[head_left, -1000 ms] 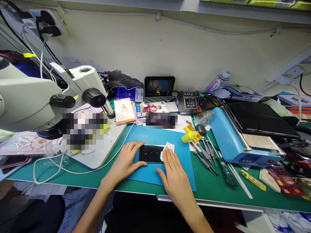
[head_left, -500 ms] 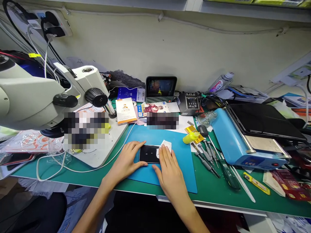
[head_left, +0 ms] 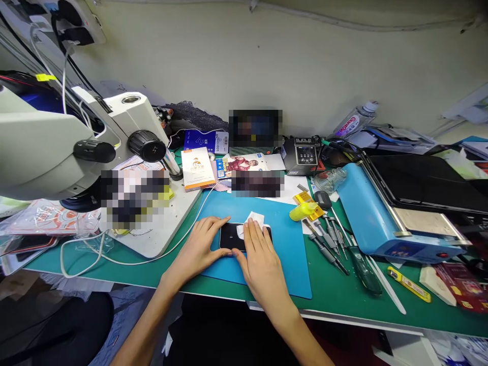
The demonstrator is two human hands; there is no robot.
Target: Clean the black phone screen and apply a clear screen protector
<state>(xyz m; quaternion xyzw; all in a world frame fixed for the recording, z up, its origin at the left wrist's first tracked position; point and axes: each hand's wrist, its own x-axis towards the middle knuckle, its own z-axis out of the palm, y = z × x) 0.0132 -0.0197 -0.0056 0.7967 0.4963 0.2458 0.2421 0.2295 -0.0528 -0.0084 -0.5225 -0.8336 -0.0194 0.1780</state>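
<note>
A black-screened smartphone point(head_left: 230, 240) lies face up, crosswise, on a blue mat point(head_left: 290, 264). My left hand point(head_left: 196, 249) grips its left end, the thumb at the near edge and the fingers at the far edge. With fingers stretched flat and close together, my right hand point(head_left: 264, 262) presses a white wipe point(head_left: 255, 218) onto the screen. The wipe's far corner sticks out past the fingertips. Much of the phone's right half is hidden under the hand and wipe.
A microscope point(head_left: 143, 145) stands at the left, its cable looping over the green bench. Right of the mat are a yellow bottle point(head_left: 303, 211), several screwdrivers point(head_left: 328, 254), a yellow cutter point(head_left: 409, 284) and a blue heating machine point(head_left: 362, 213). Boxes point(head_left: 198, 168) stand behind the mat.
My right hand and the wipe have slid left across the screen, uncovering the phone's right corner. My left hand stays on the phone's left end. The camera view has tilted down slightly.
</note>
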